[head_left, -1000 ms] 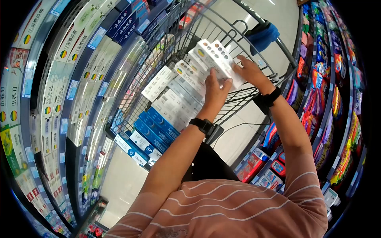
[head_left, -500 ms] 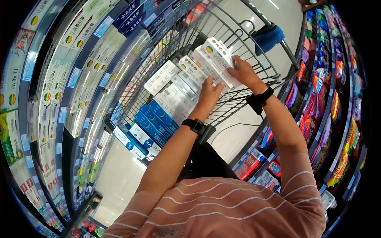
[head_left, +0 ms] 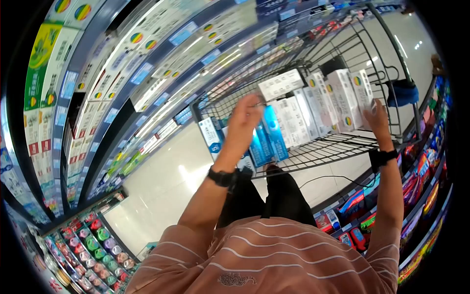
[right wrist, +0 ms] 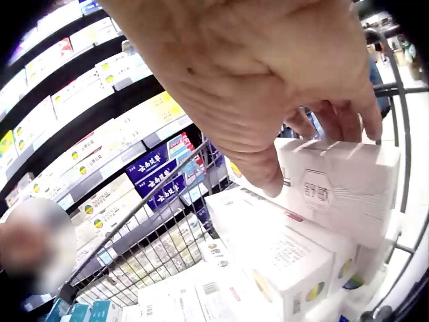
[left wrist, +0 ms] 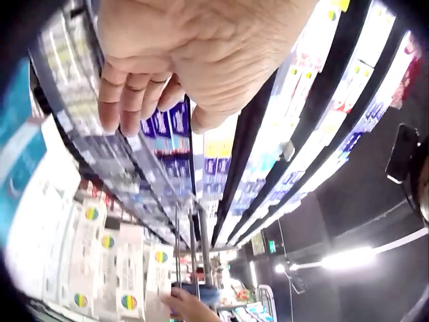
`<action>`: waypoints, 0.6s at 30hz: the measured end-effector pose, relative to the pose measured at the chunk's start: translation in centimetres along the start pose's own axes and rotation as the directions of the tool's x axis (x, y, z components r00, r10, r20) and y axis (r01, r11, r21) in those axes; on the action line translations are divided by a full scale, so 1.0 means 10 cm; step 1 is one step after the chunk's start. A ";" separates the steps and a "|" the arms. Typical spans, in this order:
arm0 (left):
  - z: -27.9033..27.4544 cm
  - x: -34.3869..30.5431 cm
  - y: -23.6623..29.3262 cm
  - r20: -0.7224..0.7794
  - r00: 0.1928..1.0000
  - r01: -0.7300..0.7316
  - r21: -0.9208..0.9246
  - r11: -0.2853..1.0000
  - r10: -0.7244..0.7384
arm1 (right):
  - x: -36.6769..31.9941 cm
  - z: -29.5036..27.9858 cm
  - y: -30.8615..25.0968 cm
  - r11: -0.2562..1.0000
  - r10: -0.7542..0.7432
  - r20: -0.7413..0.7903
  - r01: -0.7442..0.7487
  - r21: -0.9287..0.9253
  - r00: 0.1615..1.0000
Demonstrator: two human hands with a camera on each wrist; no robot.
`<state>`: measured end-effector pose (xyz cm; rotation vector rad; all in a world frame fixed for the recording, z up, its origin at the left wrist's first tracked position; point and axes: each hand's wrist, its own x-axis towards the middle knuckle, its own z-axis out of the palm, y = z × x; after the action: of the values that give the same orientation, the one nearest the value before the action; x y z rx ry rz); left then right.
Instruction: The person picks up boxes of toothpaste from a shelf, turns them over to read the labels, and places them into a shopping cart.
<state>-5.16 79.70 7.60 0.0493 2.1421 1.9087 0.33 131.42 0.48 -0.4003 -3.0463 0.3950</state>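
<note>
My right hand (head_left: pixel 377 120) grips a white carton (head_left: pixel 361 90) with a rainbow round logo, at the right end of a row in the cart. In the right wrist view the thumb lies on the near side of this carton and the other fingers reach over to its far side. Several like white cartons (head_left: pixel 341 95) stand close beside it. My left hand (head_left: pixel 241 125) hangs over the left part of the cart, near the blue boxes (head_left: pixel 275 132), its fingers loosely bent with nothing in them.
The wire shopping cart (head_left: pixel 338 144) also has a white box (head_left: pixel 281 84) lying behind the row. Shelves of boxed goods (head_left: pixel 171 63) run along the left. Bright bags (head_left: pixel 416 181) fill the right-hand shelf. A blue cloth (head_left: pixel 405 93) hangs at the cart handle.
My left hand has left the white cartons and moved left over the blue boxes. My right hand stays on the carton at the row's right end. The head view has turned left.
</note>
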 end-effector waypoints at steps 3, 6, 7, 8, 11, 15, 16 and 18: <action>-0.95 -0.20 0.00 -0.272 0.961 -0.043 0.008 0.999 0.044 | -0.05 -0.20 -0.42 0.994 -0.109 -0.097 0.107 -0.025 0.989; -1.94 -0.36 -0.32 -0.524 0.850 0.018 0.140 0.990 0.059 | -0.15 -0.25 -1.24 0.916 -0.087 -0.025 0.090 0.390 0.996; -2.26 -0.39 -0.46 -0.573 0.817 0.046 0.173 0.984 0.063 | -0.15 -0.29 -1.60 0.850 -0.050 0.142 -0.032 0.526 0.989; -2.56 -0.39 -0.59 -0.620 0.780 0.060 0.207 0.976 0.083 | -0.20 -0.32 -2.05 0.796 -0.072 0.212 -0.072 0.601 0.975; -3.42 -0.18 -0.98 -0.720 0.680 0.103 0.281 0.954 0.139 | -0.33 -0.35 -3.42 0.727 -0.178 0.423 -0.171 0.665 0.889; -4.03 0.29 -1.06 -0.707 0.694 0.041 0.232 0.972 0.139 | -0.49 0.05 -4.84 0.572 -0.364 0.604 -0.342 0.746 0.709; -4.29 0.42 -1.12 -0.662 0.744 0.086 0.236 0.968 0.095 | -0.52 0.22 -5.11 0.513 -0.400 0.609 -0.383 0.768 0.685; -4.48 0.60 -1.12 -0.638 0.769 0.205 0.169 0.964 -0.052 | -0.56 0.59 -5.58 0.428 -0.454 0.611 -0.442 0.788 0.649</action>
<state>-19.26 36.00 -0.16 -0.7896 2.6845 1.7392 -8.55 76.39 9.08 -0.1038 -2.6696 2.7110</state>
